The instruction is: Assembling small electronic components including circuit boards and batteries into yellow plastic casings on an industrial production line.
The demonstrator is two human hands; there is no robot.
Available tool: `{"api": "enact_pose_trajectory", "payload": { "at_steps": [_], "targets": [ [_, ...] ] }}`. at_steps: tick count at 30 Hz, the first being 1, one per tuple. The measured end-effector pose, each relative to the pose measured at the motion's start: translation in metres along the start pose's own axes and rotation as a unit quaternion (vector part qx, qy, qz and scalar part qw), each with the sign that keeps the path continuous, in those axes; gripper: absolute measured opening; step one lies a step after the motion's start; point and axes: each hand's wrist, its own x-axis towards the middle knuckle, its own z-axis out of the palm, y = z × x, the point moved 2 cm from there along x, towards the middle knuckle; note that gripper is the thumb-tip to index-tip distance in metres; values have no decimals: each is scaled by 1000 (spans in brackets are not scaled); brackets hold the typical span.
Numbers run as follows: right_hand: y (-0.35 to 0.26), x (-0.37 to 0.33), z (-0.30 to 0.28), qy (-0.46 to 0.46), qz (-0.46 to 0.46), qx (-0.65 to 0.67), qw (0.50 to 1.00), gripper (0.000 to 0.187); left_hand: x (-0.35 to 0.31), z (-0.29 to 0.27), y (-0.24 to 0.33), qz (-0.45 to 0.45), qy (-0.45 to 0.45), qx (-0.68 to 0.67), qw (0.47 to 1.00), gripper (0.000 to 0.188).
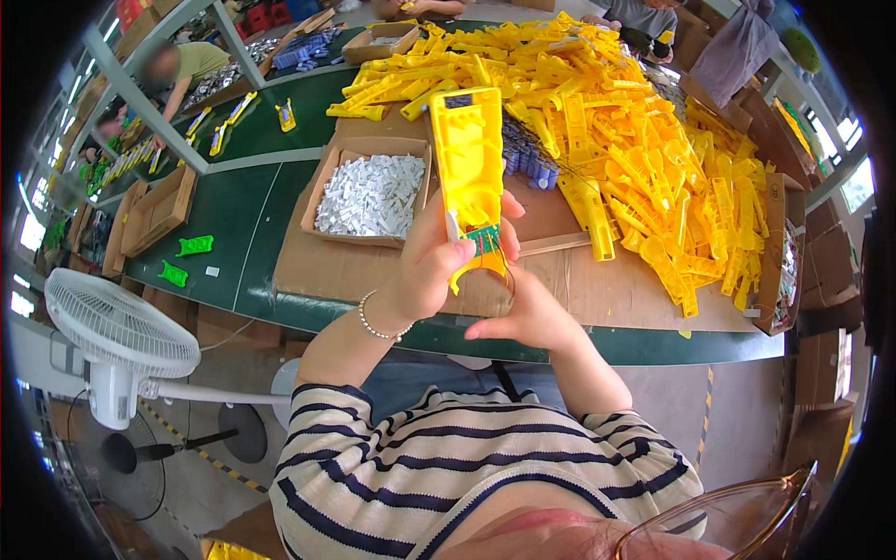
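My left hand (pixel 429 261) is closed around a long yellow plastic casing (pixel 464 154), tilted upright above the table. Its thumb presses on a small green circuit board (pixel 483 240) at the casing's lower end, and its fingers wrap behind to the right edge. Thin wires hang in a loop from the board. My right hand (pixel 535 315) is just below, beside the wire loop, with the thumb stretched out to the left, apart from the fingers. Its fingertips are partly hidden, and I see nothing gripped in it. A white part shows at the casing's left edge.
A cardboard box of small white pieces (pixel 306 222) stands left of the casing. Yellow casings (pixel 653 187) pile high at the right, beside blue cylindrical parts (pixel 544 174). Two green plastic pieces (pixel 194 245) lie left. A white fan (pixel 121 322) stands at the table's left front. Other people work beyond.
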Motion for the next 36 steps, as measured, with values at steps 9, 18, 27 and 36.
{"api": "enact_pose_trajectory", "payload": {
  "at_steps": [9, 18, 27, 36],
  "targets": [
    [27, -45, 10, -128, 151, 205, 958, 38, -19, -2, -5, 37, 58, -19, 997, 48],
    [40, -45, 29, -177, 197, 258, 929, 28, -26, -1, -19, 39, 83, -4, 996, 48],
    [-1, -77, -19, -29, 142, 294, 945, 30, -46, -38, -41, 63, 120, 162, 977, 47],
    [-10, -57, -44, -61, 215, 266, 937, 23, -84, -12, -87, -105, 58, 37, 992, 46]
  ]
}}
